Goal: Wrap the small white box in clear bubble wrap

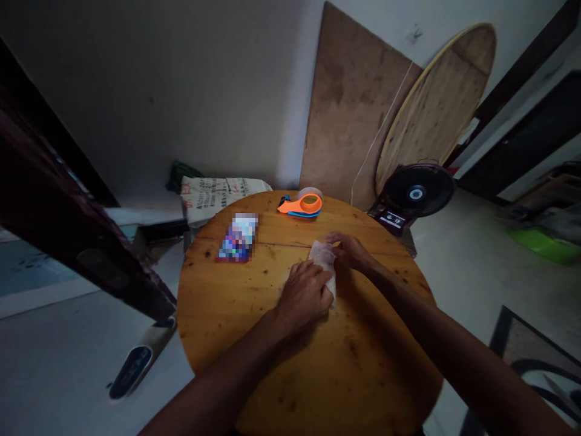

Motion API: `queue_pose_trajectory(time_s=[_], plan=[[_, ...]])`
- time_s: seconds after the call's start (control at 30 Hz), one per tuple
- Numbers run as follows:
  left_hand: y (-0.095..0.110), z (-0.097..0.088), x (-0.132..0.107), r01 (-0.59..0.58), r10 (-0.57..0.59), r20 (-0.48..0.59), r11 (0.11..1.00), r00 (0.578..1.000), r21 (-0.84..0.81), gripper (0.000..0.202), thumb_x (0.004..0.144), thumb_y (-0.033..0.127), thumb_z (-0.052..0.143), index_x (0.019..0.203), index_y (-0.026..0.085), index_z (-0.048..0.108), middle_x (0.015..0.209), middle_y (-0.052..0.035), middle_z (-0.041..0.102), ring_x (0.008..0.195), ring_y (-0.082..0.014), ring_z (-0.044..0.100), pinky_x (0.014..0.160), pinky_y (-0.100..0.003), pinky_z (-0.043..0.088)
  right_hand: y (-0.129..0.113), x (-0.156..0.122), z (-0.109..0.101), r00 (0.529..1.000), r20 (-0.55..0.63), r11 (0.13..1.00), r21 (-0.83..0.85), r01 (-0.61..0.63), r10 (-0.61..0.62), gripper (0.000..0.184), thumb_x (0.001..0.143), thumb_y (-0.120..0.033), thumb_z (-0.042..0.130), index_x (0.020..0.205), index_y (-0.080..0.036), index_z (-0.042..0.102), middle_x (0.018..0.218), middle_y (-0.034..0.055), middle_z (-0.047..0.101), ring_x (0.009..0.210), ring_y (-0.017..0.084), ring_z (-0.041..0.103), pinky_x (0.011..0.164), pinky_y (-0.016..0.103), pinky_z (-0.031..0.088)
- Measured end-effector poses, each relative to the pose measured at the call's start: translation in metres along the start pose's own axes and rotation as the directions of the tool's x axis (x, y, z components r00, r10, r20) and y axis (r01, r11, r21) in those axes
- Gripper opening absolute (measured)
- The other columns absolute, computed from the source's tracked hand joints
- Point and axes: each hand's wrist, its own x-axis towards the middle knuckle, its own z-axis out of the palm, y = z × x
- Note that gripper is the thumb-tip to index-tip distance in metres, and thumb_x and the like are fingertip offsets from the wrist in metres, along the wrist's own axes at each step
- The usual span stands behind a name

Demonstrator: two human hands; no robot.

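A narrow package in whitish, translucent wrap [321, 251] lies on the round wooden table; it looks like bubble wrap, and its contents are hidden. My left hand [305, 292] rests over its near left part, fingers curled across it and pressing it to the wood. At the far right corner of the package, my right hand [348, 249] has its fingertips bent together on the wrap's edge. Beyond both hands sits an orange and blue tape dispenser [302, 206] with a roll of clear tape.
The round table [213, 315] has a phone-sized item with a blurred-out picture [239, 237] at its left. A printed sack [218, 195] stands behind. Past the right rim is a dark fan [415, 192]. A brown board [349, 103] and an oval wooden top [436, 109] lean on the wall.
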Motion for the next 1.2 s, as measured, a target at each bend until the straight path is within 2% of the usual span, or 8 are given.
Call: queue_pose_trajectory(time_s=[0.1, 0.23, 0.33, 0.5, 0.77, 0.93, 1.07, 1.2], plan=[[0.000, -0.001, 0.000, -0.008, 0.008, 0.005, 1.000, 1.000, -0.001, 0.038, 0.080, 0.017, 0.045, 0.112, 0.020, 0.066, 0.113, -0.0072, 0.065, 0.122, -0.0272, 0.045, 0.104, -0.043, 0.032, -0.001, 0.003, -0.002, 0.997, 0.054, 0.992, -0.112, 0.055, -0.049, 0.048, 0.072, -0.006, 0.048, 0.115, -0.020, 0.066, 0.113, 0.0068, 0.069, 0.097, 0.019, 0.063, 0.088, 0.031, 0.047], [0.001, -0.002, -0.001, -0.018, 0.018, -0.002, 1.000, 1.000, -0.008, 0.037, 0.080, 0.017, 0.045, 0.111, 0.020, 0.066, 0.111, -0.0074, 0.065, 0.118, -0.0260, 0.048, 0.102, -0.042, 0.033, -0.009, 0.003, -0.010, 0.993, 0.090, 0.973, -0.212, 0.091, -0.073, 0.028, 0.078, -0.013, 0.051, 0.098, -0.019, 0.071, 0.101, 0.0068, 0.072, 0.090, 0.019, 0.064, 0.083, 0.028, 0.046], [0.001, -0.001, -0.001, -0.027, 0.027, -0.007, 1.000, 1.000, -0.003, 0.036, 0.080, 0.017, 0.046, 0.111, 0.020, 0.065, 0.110, -0.0075, 0.066, 0.113, -0.0252, 0.050, 0.100, -0.041, 0.034, -0.012, 0.000, -0.013, 0.995, 0.081, 0.978, -0.198, 0.066, -0.051, 0.023, 0.079, -0.015, 0.052, 0.093, -0.019, 0.070, 0.092, 0.0045, 0.073, 0.080, 0.017, 0.064, 0.075, 0.025, 0.046], [0.001, -0.001, -0.001, -0.031, 0.031, -0.007, 0.999, 0.999, 0.014, 0.033, 0.080, 0.016, 0.046, 0.107, 0.019, 0.066, 0.107, -0.0073, 0.066, 0.111, -0.0245, 0.051, 0.098, -0.040, 0.035, -0.006, 0.000, -0.011, 0.984, 0.124, 0.972, -0.182, 0.148, -0.127, 0.033, 0.078, -0.009, 0.051, 0.103, -0.020, 0.070, 0.106, 0.0053, 0.070, 0.092, 0.017, 0.063, 0.081, 0.025, 0.045], [0.001, -0.002, -0.002, -0.032, 0.032, -0.002, 0.999, 0.999, 0.008, 0.033, 0.081, 0.017, 0.046, 0.106, 0.020, 0.066, 0.107, -0.0070, 0.066, 0.111, -0.0242, 0.052, 0.097, -0.040, 0.035, -0.005, 0.002, -0.017, 0.985, 0.128, 0.972, -0.190, 0.135, -0.112, 0.017, 0.076, -0.013, 0.052, 0.082, -0.017, 0.067, 0.083, 0.0043, 0.069, 0.073, 0.016, 0.059, 0.067, 0.024, 0.040], [0.000, 0.000, -0.002, -0.042, 0.042, -0.009, 0.999, 0.999, 0.011, 0.034, 0.081, 0.017, 0.045, 0.109, 0.020, 0.065, 0.109, -0.0072, 0.065, 0.112, -0.0244, 0.052, 0.097, -0.041, 0.035, -0.004, 0.000, -0.022, 0.995, 0.087, 0.992, 0.124, 0.036, -0.047, 0.009, 0.075, -0.020, 0.051, 0.075, -0.017, 0.059, 0.070, 0.0017, 0.061, 0.065, 0.014, 0.051, 0.059, 0.023, 0.038], [0.000, 0.000, -0.002, -0.051, 0.051, -0.013, 0.999, 0.999, 0.011, 0.032, 0.081, 0.017, 0.046, 0.107, 0.019, 0.065, 0.109, -0.0071, 0.065, 0.113, -0.0242, 0.051, 0.098, -0.040, 0.034, -0.010, -0.005, -0.032, 0.989, 0.148, 0.855, 0.512, -0.082, 0.006, 0.010, 0.074, -0.029, 0.058, 0.073, -0.019, 0.058, 0.068, 0.0009, 0.058, 0.065, 0.014, 0.050, 0.057, 0.024, 0.041], [0.000, 0.000, -0.001, -0.050, 0.050, -0.010, 0.998, 0.999, 0.027, 0.030, 0.081, 0.016, 0.046, 0.103, 0.018, 0.066, 0.110, -0.0073, 0.065, 0.114, -0.0245, 0.051, 0.098, -0.040, 0.034, -0.012, -0.003, -0.038, 0.945, 0.278, 0.702, 0.638, -0.317, 0.174, 0.010, 0.063, -0.025, 0.063, 0.070, -0.020, 0.058, 0.067, 0.0008, 0.058, 0.065, 0.015, 0.053, 0.058, 0.026, 0.044]])
